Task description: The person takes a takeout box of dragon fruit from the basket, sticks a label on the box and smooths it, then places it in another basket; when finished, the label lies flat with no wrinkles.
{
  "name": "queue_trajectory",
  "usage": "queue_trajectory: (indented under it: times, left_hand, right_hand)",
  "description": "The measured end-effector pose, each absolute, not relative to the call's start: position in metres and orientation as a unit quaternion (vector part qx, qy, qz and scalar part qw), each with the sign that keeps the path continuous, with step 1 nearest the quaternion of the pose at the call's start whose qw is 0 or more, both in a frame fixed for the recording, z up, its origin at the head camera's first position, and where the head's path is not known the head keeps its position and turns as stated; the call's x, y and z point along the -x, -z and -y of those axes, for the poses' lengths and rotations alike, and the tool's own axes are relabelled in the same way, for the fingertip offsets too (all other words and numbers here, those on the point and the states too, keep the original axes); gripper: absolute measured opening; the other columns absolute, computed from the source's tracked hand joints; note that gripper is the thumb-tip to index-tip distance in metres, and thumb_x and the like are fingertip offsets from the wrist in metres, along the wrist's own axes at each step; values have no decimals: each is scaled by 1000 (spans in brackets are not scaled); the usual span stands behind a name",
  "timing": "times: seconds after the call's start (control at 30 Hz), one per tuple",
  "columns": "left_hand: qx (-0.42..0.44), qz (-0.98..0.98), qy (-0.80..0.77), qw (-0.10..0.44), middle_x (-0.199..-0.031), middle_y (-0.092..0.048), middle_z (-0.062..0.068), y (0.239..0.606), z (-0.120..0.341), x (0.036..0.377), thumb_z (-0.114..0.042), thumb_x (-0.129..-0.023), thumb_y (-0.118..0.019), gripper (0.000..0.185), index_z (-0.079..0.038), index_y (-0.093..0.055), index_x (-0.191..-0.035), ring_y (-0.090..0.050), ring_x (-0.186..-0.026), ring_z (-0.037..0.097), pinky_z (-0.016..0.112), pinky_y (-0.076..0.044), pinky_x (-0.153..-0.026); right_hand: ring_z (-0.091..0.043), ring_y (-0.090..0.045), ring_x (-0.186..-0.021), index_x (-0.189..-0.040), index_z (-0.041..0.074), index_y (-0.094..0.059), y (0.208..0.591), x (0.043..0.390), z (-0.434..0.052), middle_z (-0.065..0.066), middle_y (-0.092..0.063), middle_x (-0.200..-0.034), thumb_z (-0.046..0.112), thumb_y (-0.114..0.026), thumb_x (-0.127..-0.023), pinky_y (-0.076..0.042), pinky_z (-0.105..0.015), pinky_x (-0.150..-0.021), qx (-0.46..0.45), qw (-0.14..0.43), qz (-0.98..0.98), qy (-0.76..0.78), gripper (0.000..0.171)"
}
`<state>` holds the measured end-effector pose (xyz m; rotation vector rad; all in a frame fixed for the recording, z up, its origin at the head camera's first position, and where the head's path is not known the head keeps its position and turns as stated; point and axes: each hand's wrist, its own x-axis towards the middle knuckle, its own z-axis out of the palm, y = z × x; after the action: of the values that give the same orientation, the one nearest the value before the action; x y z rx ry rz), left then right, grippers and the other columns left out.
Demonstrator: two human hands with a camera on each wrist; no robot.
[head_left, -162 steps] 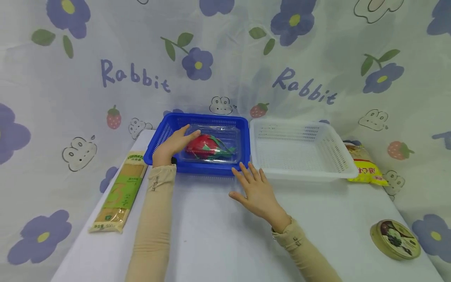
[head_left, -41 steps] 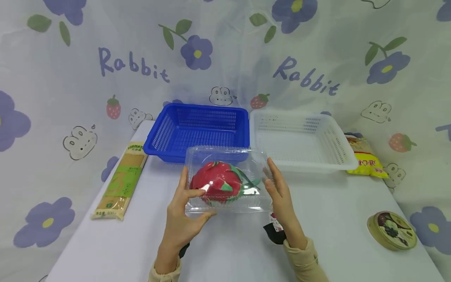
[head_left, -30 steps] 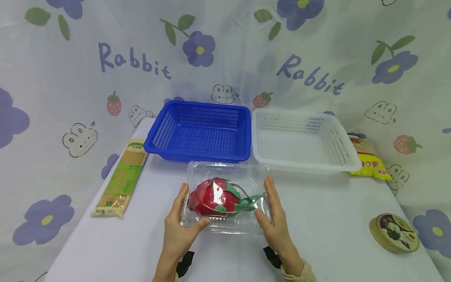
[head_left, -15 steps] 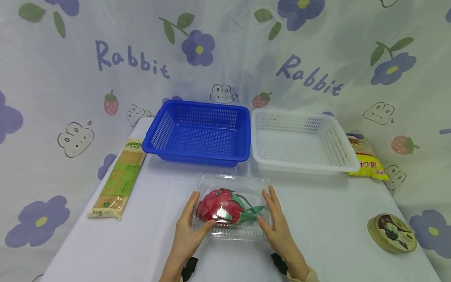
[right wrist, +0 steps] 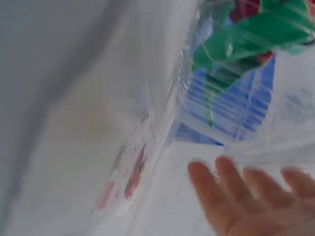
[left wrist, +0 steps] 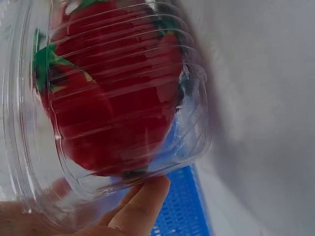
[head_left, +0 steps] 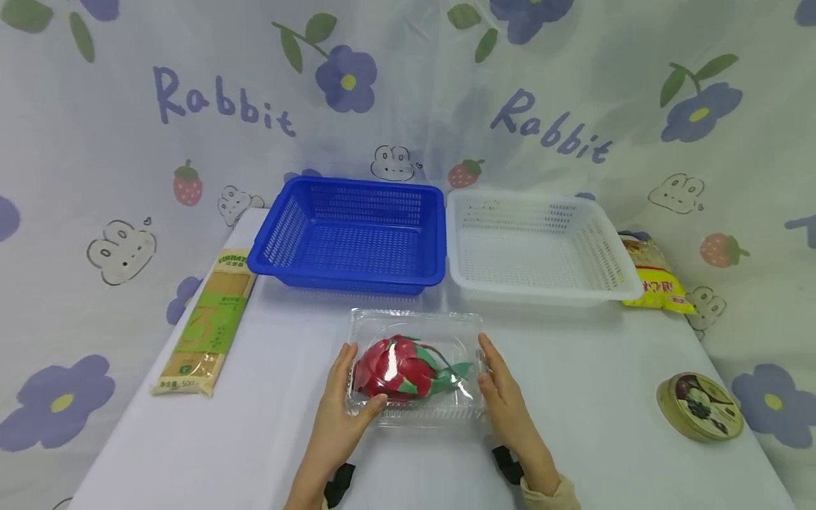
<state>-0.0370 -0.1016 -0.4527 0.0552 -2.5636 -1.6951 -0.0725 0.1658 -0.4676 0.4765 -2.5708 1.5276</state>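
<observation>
- Clear box (head_left: pixel 446 329) sits front and center, right between the two hands, with a red dragon fruit (head_left: pixel 398 368) in it, green leaves pointing right.
- Left hand (head_left: pixel 341 411) has that side pinched: thumb over the front edge, fingers along the left wall.
- Right hand (head_left: pixel 510 407) is straight-fingered, just beside the right edge; can't tell if it's touching.
- Left wrist cam shows ribbing on the box wall and fingertips right against it, which the head cam doesn't.
- Right wrist cam has the fingers slightly spread, a bit blurry.
- Blue basket (head_left: pixel 347 282) is behind the box, white basket (head_left: pixel 542 292) right next to it.
- Long pack (head_left: pixel 207 322), far left: "3" and "500" readable, brand too fuzzy.
- Yellow bag (head_left: pixel 659 287) by the white basket: red Chinese characters.
- Tin (head_left: pixel 701 407), front right: picture lid.
- Backdrop (head_left: pixel 440 78) says "Rabbit" twice.
</observation>
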Motion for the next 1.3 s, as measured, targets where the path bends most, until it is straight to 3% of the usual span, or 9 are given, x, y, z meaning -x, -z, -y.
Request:
queue_trajectory:
  times: [0.13,0.3,0.53,0.77,0.9,1.3]
  left_hand:
    - [-16,836,547,35,-161,-19,16,456,100,35,-30,-83,-75,86,-14,-26,-153,-21,-145,46,74,-26,-103]
    - [-9,837,546,46,-160,-20,16,460,101,36,-26,-82,-76,86,-13,-27,-153,-21,-146,44,73,-26,-104]
    - [1,829,557,44,-160,-20,16,462,104,37,-23,-83,-76,86,-14,-27,-153,-20,-146,45,74,-23,-105]
    - [-2,830,556,43,-160,-21,16,461,104,37,-22,-82,-76,85,-16,-28,-153,-20,-146,45,74,-22,-105]
    - [-11,828,559,38,-161,-19,15,460,105,37,-23,-82,-76,86,-16,-27,-153,-19,-146,45,75,-22,-105]
    - [-5,825,564,30,-161,-18,14,464,107,37,-24,-83,-75,86,-18,-26,-153,-18,-146,45,72,-23,-106]
  right_hand:
    - [-46,-42,-133,-150,2,-28,465,83,-182,-23,-35,-153,15,-37,-105,-44,-62,-98,-52,55,862,-501,48]
    - [-46,-38,-136,-150,1,-28,463,93,-196,-26,-34,-151,18,-49,-100,-40,-60,-104,52,-15,891,-452,57]
    - [-51,-39,-132,-147,-6,-29,469,99,-196,-33,-29,-150,11,-65,-90,-41,-62,-102,44,-29,912,-406,70]
    - [-52,-39,-131,-143,-10,-35,477,102,-197,-32,-40,-145,8,-76,-79,-33,-61,-110,6,-23,945,-326,78]
    - [-49,-42,-127,-143,-7,-38,479,106,-199,-30,-45,-142,9,-79,-75,-34,-59,-108,-2,-25,951,-307,81]
    - [-50,-46,-126,-148,-3,-32,473,111,-204,-32,-39,-145,6,-78,-75,-40,-65,-98,9,-68,947,-315,87]
